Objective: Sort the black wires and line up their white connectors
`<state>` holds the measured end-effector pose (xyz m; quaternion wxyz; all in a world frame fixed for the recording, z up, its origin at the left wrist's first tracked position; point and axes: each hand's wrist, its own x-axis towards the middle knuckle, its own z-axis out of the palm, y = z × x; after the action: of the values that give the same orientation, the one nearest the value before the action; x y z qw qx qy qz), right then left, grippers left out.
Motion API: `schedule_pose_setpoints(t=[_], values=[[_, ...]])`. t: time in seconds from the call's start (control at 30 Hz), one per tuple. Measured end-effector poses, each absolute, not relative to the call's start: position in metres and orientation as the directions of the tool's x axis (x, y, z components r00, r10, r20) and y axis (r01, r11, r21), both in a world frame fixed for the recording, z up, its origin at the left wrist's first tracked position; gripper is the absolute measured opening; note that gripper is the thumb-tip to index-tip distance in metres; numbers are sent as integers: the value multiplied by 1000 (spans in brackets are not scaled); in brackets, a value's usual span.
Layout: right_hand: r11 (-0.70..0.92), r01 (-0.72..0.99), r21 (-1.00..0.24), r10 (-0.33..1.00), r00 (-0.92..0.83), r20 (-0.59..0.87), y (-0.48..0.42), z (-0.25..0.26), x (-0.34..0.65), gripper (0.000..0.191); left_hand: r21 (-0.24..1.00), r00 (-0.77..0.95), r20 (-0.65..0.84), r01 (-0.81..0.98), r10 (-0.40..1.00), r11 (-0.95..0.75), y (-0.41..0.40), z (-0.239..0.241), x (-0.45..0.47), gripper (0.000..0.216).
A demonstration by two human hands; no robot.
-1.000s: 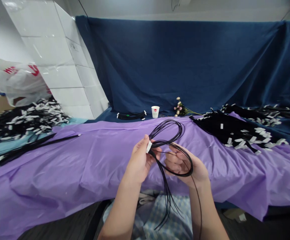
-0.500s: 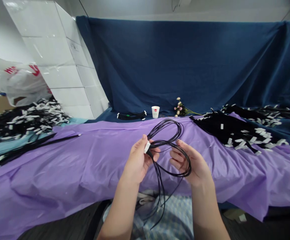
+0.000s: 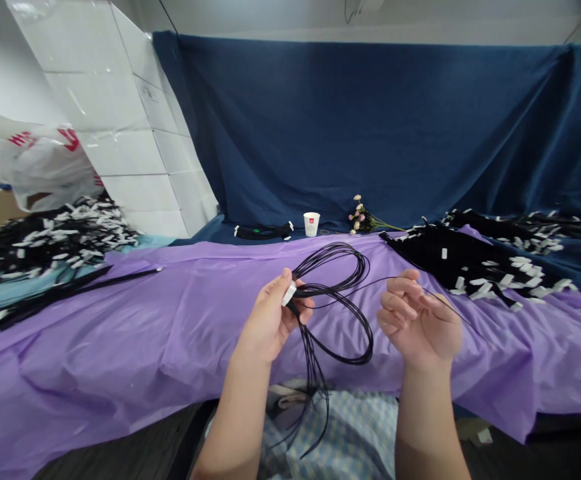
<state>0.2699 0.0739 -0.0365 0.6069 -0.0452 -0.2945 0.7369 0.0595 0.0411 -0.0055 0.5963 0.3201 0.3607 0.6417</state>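
My left hand [image 3: 270, 320] pinches the white connector [image 3: 289, 294] of a looped black wire bundle [image 3: 337, 303] above the purple cloth [image 3: 120, 333]; my right hand [image 3: 420, 320], fingers curled, draws one strand (light, limp, tangle-prone; best held at the connector).

The purple table cover [image 3: 120, 320] is showing a thin, smooth plastic sheen with soft creases, and above it the black cable bundle [image 3: 335, 293] pinched in the left hand [image 3: 270, 320] is looking smooth and faintly glossy, its white connector [image 3: 289, 293] looking like hard matt plastic. Behind the cover, the dark blue backdrop [image 3: 370, 127] is hanging as matt, velvety cloth, the small cup [image 3: 311, 223] is looking like paper, and the white wall panels [image 3: 120, 120] are gleaming glossy under clear film.
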Motion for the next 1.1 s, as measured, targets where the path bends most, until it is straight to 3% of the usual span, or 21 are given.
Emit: schedule_pose_setpoints(t=[0.13, 0.27, 0.53, 0.63, 0.7, 0.77, 0.83, 0.93, 1.0, 1.1], values=[[292, -718, -632, 913, 12, 408, 71, -35, 261, 13, 881, -151, 27, -463, 988, -95, 41, -5, 60, 44], [557, -551, -622, 821, 247, 516, 70, -32, 253, 16, 917, -167, 59, -380, 984, -119, 43, -8, 58, 45], [640, -548, -538, 768, 465, 441, 66, -23, 252, 24, 924, -84, 31, -377, 996, -61, 40, -9, 56, 45], [628, -629, -458, 774, 443, 453, 56, -19, 255, 35, 921, -56, 34, -387, 998, -53, 39, -7, 56, 45], [639, -630, -442, 756, 409, 510, 49, -18, 253, 26, 914, -36, 35, -403, 999, -47, 38, -6, 57, 44], [756, -462, -464, 652, 462, 601, 42, -19, 248, 10, 905, -37, 37, -423, 999, -49, 37, -6, 58, 43], [856, -153, -493, 503, 462, 730, 37, -21, 242, 7, 894, -51, 38, -445, 998, -57, 37, -6, 59, 42], [877, 212, -432, 394, 199, 897, 32, -23, 235, 10, 884, -48, 48, -463, 998, -65, 36, -6, 60, 41], [876, 303, -374, 391, 6, 920, 31, -23, 234, 11, 889, -29, 58, -454, 998, -65, 34, -6, 60, 40], [868, 351, -352, 414, -117, 903, 31, -22, 234, 11, 900, -13, 72, -430, 997, -70, 33, -6, 59, 39]])
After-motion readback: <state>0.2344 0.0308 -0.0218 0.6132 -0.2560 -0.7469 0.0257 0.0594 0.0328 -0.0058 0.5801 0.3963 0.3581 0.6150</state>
